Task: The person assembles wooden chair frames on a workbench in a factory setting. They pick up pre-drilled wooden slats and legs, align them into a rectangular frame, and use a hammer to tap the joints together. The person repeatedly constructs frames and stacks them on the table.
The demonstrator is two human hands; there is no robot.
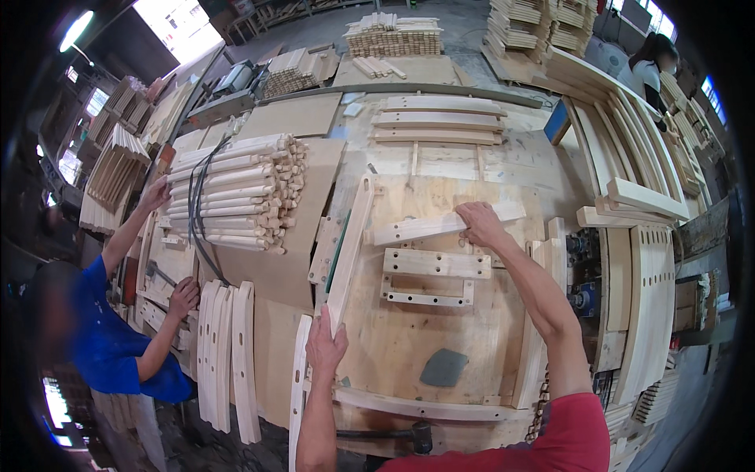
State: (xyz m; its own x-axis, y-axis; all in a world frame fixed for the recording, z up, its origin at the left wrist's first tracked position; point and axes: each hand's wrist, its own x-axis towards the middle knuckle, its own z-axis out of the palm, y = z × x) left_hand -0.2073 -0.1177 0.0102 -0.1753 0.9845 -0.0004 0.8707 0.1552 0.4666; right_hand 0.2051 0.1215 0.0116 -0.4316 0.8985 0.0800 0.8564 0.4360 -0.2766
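Note:
My left hand (324, 344) grips the near end of a long pale wooden rail (351, 240), which slants away from me along the left of the plywood worktop (393, 346). With fingers curled over its edge, my right hand (481, 223) holds a wooden slat (417, 228) with a few holes. The slat lies crosswise, its left end close to the rail. Nearer to me is a short drilled board (437, 263), with a narrow drilled strip (429, 299) just below it. A grey sheet piece (443, 367) lies on the worktop closer to my body.
A black-headed mallet (422, 437) lies at the near edge. Bundled turned spindles (236, 193) stand left, beside slotted rails (228, 354). Curved slats (436, 119) lie beyond; a frame stack (629, 149) rises at right. A co-worker in blue (118, 330) works at left.

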